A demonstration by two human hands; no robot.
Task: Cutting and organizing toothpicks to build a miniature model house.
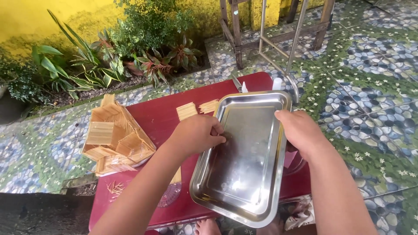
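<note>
Fingers point(216, 130) of both hands apparently clasp the steel tray's point(244, 174) opposite rims

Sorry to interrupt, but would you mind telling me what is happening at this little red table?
A person holds a shiny metal tray over a low red table, the left hand gripping its left rim and the right hand its right rim. The tray looks empty and tilts slightly. To the left stands a small house model built of thin wooden sticks, and loose bundles of sticks lie behind the tray. Two small glue bottles stand at the far edge.
</note>
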